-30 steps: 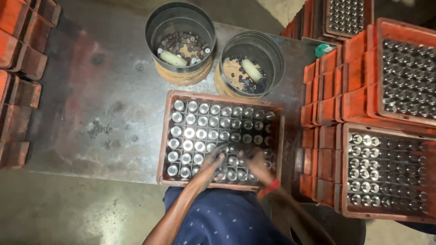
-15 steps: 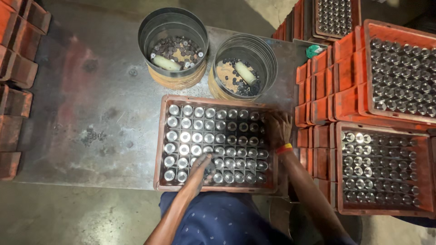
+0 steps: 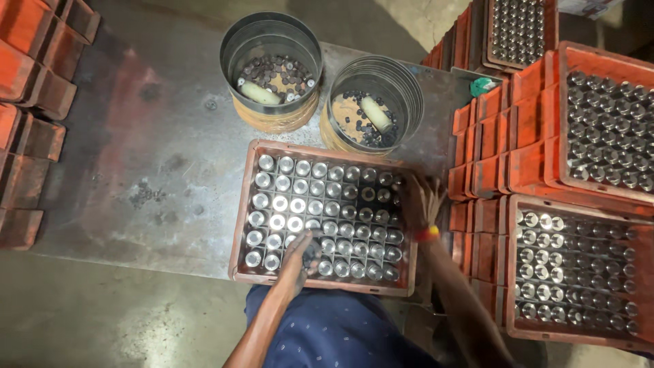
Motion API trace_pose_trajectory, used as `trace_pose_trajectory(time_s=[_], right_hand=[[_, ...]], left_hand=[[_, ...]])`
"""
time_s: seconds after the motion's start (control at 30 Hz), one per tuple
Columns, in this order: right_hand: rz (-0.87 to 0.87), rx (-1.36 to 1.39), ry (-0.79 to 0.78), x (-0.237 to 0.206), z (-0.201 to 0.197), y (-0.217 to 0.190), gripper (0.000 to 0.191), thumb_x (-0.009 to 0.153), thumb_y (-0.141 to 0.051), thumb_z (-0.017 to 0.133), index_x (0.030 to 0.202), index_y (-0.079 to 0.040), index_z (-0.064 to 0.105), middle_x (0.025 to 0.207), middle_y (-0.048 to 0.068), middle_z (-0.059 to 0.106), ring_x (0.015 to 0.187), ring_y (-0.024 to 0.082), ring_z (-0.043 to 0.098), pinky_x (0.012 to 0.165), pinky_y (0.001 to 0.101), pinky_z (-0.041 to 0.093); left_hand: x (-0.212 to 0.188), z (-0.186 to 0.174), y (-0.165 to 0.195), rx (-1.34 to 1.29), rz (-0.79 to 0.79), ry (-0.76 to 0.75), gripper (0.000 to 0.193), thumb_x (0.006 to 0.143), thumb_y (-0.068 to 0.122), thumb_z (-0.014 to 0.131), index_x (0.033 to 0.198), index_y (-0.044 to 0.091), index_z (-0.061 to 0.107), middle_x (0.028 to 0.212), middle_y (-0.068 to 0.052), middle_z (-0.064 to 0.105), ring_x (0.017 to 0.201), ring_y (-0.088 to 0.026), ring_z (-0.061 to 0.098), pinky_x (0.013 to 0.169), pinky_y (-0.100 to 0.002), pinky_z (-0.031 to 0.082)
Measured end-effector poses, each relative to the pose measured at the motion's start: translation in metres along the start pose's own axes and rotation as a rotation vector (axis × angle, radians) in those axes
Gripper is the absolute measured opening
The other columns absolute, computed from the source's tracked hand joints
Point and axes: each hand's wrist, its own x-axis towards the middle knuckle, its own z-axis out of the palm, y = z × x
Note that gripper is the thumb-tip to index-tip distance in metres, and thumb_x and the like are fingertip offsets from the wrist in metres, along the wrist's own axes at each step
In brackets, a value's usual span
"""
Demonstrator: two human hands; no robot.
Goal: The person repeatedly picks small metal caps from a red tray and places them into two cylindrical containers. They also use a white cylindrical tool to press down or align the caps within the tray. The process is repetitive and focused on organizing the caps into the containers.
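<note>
Left hand (image 3: pixel 300 255): the grip rests on the metal cylinders (image 3: pixel 320 218) in the near rows of the orange crate (image 3: pixel 240 225), fingers curled down over the caps at the bottom centre. Whether they are pinched on one cylinder or merely pressing on the tops cannot be told; the fingertips are dark and partly hidden among the pieces.

Right hand (image 3: pixel 422 204): the grip lies at the crate's right wall, fingers spread and blurred, reaching over the rim near the upper right corner. It appears to be clasping the wall itself, but the blur leaves this uncertain. A red and yellow band sits at the wrist.

Step in hand, as judged: the crate is being steadied at its side while the near cylinders are tended or settled in their cells. Any following move would call for a firm hold on the rim, since the crate is fully loaded and likely heavy.

Position of the work: the crate sits flat on the grey metal counter (image 3: pixel 150 157), directly before the person, both hands touching it. Its cells are filled with upright cylinders, brighter at the left, darker at the right.

Surroundings: two round metal tins (image 3: pixel 272 48) stand just beyond the crate, holding small dark parts and a pale roll each. Stacked orange crates (image 3: pixel 579 259) of similar cylinders stand close at the right; empty ones line the left edge.
</note>
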Motion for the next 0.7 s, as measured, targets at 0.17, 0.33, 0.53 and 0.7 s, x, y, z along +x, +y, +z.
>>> trace_pose_trajectory(time_s=[0.17, 0.33, 0.53, 0.7], right_hand=[[0.918, 1.146, -0.151, -0.066, -0.008, -0.076, 0.033, 0.095, -0.034, 0.059, 0.118, -0.011, 0.066, 0.091, 0.002, 0.070, 0.076, 0.019, 0.062, 0.070, 0.0434, 0.048], [1.314, 2.021, -0.259, -0.104, 0.018, -0.135, 0.037, 0.097, -0.028, 0.046, 0.113, -0.001, 0.065, 0.104, 0.009, 0.071, 0.095, 0.020, 0.066, 0.088, 0.0359, 0.053], [1.490, 2.110, -0.112, -0.054, 0.006, -0.125, 0.034, 0.099, -0.025, 0.050, 0.112, 0.001, 0.067, 0.104, 0.013, 0.071, 0.093, 0.024, 0.066, 0.088, 0.0373, 0.053], [1.174, 2.310, 0.027, 0.046, -0.007, -0.096, 0.032, 0.107, -0.026, 0.046, 0.112, 0.001, 0.063, 0.103, 0.014, 0.072, 0.098, 0.026, 0.071, 0.094, 0.0368, 0.057]], left_hand=[[0.015, 0.024, -0.006, -0.115, 0.157, 0.026, 0.031, 0.101, 0.031, 0.051, 0.112, 0.006, 0.066, 0.086, -0.002, 0.068, 0.073, -0.012, 0.064, 0.051, -0.023, 0.036], [0.013, 0.089, -0.017, 0.414, 0.752, -0.062, 0.017, 0.096, 0.013, 0.064, 0.093, -0.003, 0.071, 0.098, -0.010, 0.072, 0.092, -0.021, 0.068, 0.085, -0.030, 0.053], [-0.018, 0.105, 0.006, 0.713, 1.222, 0.022, 0.012, 0.094, 0.013, 0.068, 0.095, 0.001, 0.070, 0.100, -0.012, 0.073, 0.101, -0.029, 0.070, 0.098, -0.041, 0.050], [-0.013, 0.043, 0.043, 0.759, 1.138, 0.496, 0.019, 0.098, 0.019, 0.063, 0.105, 0.003, 0.070, 0.110, -0.015, 0.071, 0.107, -0.031, 0.066, 0.099, -0.042, 0.047]])
